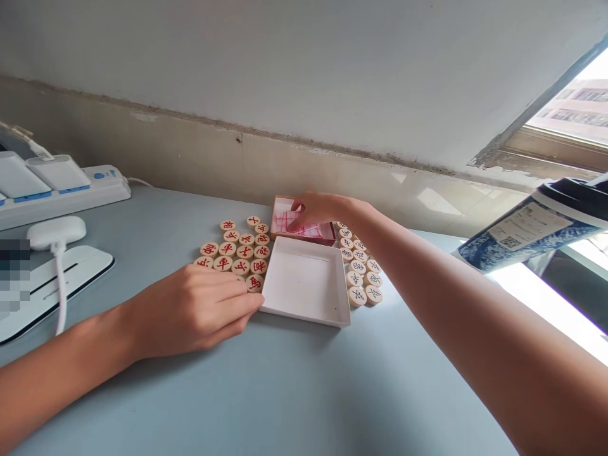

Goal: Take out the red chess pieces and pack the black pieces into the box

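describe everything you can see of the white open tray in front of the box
The white tray is shallow and squarish, with low, thin walls; it looks like cardboard. It lies open side up on the blue-grey table, a tiny dark speck near its near right corner. The left hand's fingertips are at its near left corner, seemingly touching it. Its far edge meets or nearly meets the box; I can't tell which.

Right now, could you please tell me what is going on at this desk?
A person's right hand reaches into the shallow box over a pink-lined sheet. The left hand is at the near left corner of the open white tray. Red-marked round pieces lie left of the tray, dark-marked ones to its right.
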`<state>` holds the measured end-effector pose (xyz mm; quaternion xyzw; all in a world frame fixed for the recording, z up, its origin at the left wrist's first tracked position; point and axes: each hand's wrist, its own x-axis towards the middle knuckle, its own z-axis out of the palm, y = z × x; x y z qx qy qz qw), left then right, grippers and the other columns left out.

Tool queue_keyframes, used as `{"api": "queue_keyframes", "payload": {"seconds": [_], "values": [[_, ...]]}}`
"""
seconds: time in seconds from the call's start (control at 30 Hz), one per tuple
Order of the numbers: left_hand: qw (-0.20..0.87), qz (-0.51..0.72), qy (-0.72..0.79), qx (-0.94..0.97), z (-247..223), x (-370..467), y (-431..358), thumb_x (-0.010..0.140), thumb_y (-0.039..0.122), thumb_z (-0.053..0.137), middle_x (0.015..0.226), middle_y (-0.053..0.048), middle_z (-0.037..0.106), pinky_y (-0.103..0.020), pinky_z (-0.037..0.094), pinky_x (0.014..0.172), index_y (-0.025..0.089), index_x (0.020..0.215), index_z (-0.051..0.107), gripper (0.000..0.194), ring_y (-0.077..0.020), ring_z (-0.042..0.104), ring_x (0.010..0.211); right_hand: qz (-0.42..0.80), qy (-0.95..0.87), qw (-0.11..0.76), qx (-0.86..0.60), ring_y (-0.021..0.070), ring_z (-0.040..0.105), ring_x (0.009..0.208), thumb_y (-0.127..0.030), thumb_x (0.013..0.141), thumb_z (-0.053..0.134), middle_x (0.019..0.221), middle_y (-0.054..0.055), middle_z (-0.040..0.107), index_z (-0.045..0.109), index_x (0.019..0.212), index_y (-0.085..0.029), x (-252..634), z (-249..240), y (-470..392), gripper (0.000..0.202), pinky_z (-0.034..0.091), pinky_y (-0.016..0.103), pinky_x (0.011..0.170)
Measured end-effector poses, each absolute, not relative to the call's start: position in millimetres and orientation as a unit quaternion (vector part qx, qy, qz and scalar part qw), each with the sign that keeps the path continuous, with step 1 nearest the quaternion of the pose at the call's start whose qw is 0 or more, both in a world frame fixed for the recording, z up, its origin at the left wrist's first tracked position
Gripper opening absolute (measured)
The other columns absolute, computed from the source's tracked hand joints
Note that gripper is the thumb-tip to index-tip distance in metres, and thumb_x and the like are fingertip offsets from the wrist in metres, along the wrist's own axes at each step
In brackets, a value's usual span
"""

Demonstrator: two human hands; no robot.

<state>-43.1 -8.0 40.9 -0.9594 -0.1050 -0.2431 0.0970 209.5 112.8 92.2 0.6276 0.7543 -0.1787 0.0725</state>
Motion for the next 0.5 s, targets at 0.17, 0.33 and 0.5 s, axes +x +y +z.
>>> {"api": "queue_keyframes", "payload": {"seconds": [0.17, 0.33, 0.5], "values": [[0.093, -0.247, -0.106, -0.959, 41, -43, -8, 0.099, 0.008, 0.044, 0.069, 0.000, 0.066, -0.028, 0.040, 0.054, 0.017, 0.094, 0.063, 0.022, -0.0145, 0.059, 0.057, -0.157, 0.781, -0.066, 0.600, 0.0115, 0.049, 0.064, -0.026, 0.090, 0.068, 0.075, -0.002, 0.056, 0.058, 0.079, -0.018, 212, 107, 98, 0.017, 0.040, 0.026, 0.060], [0.035, -0.274, -0.114, -0.954, 41, -43, -12, 0.100, 0.010, 0.048, 0.077, 0.000, 0.070, -0.025, 0.046, 0.059, 0.017, 0.101, 0.064, 0.018, -0.0136, 0.064, 0.062, -0.150, 0.752, -0.284, 0.576, 0.0109, 0.033, 0.060, -0.025, 0.092, 0.057, 0.066, -0.004, 0.038, 0.037, 0.070, -0.022, 223, 118, 29, 0.030, 0.024, 0.028, 0.053], [-0.155, -0.269, -0.269, -0.912, 61, -28, -25, 0.106, 0.032, 0.048, 0.074, 0.005, 0.067, -0.019, 0.046, 0.053, 0.021, 0.104, 0.066, 0.022, -0.0096, 0.061, 0.058, -0.263, 0.725, -0.371, 0.517, 0.0122, 0.041, 0.059, -0.036, 0.094, 0.054, 0.065, -0.003, 0.042, 0.037, 0.074, -0.024, 226, 83, -42, 0.029, 0.033, 0.024, 0.049]]}}
